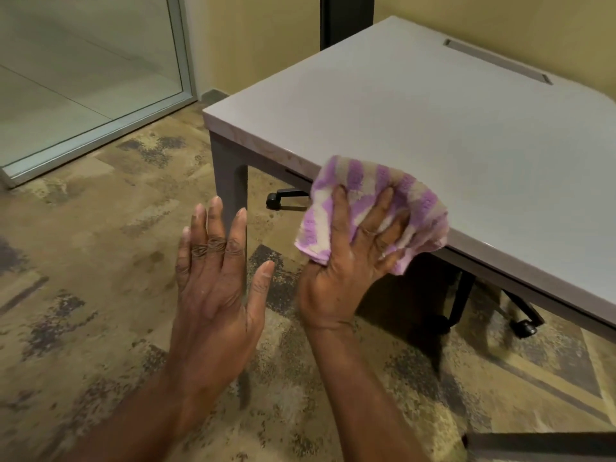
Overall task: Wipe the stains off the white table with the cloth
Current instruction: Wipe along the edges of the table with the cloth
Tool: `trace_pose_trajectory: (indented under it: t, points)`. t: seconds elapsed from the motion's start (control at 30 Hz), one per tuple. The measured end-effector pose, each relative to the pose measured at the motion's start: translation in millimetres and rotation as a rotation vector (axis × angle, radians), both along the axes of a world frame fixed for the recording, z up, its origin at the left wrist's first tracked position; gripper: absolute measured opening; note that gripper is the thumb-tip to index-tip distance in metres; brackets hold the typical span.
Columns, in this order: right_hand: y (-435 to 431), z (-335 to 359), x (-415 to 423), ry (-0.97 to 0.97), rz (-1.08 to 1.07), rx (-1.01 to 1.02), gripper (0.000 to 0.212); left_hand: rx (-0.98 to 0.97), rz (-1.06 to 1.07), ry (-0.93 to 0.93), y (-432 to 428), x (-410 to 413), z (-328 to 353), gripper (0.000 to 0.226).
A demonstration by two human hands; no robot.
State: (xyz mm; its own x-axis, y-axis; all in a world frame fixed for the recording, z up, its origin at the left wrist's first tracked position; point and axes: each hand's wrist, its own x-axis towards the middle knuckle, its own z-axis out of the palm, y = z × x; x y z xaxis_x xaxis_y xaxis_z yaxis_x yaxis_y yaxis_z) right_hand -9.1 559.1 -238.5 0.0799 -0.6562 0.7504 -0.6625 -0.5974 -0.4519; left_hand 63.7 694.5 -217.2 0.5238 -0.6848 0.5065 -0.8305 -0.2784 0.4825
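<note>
Right hand [350, 261] gripping cloth [373, 201] at table [433, 121] edge, left hand [216, 278] apart

The left forearm [156, 415] and right forearm [363, 388] were bare as far as the lower edge of the view. The left hand [216, 278] had long fingers, plain rounded nails and deeply creased knuckles. The right hand [346, 271] wore what looked like a thin band [369, 231] on one finger, though blur left that uncertain. Tendons stood out across the backs of both hands.
</note>
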Motion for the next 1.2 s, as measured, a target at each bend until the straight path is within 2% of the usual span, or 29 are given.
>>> trace_pose_trajectory:
  t: [0.17, 0.33, 0.53, 0.63, 0.7, 0.8, 1.03, 1.2]
  points:
    - [-4, -12, -22, 0.023, -0.04, -0.044, 0.051, 0.012, -0.004, 0.021, -5, 17, 5, 0.068]
    - [-12, -15, 22, -0.04, -0.041, -0.091, 0.054, -0.001, 0.017, 0.034, -6, 37, 2, 0.066]
    - [-5, -19, 80, 0.063, 0.013, -0.092, 0.061, -0.047, 0.031, 0.053, -8, 64, 0, 0.065]
    - [0, -18, 105, 0.108, 0.028, -0.051, 0.081, -0.074, 0.054, 0.06, -6, 80, 0, 0.063]
    - [4, -17, 121, 0.131, 0.066, -0.056, 0.085, -0.08, 0.063, 0.07, -3, 90, 0, 0.064]
    - [9, -8, 151, 0.208, 0.094, -0.073, 0.103, -0.082, 0.066, 0.084, 2, 101, 0, 0.064]
    - [17, 4, 177, 0.297, 0.156, -0.028, 0.077, -0.126, 0.083, 0.126, 7, 104, 0, 0.061]
    - [12, 16, 160, 0.418, 0.337, -0.075, 0.079, -0.14, 0.09, 0.15, 1, 90, 0, 0.059]
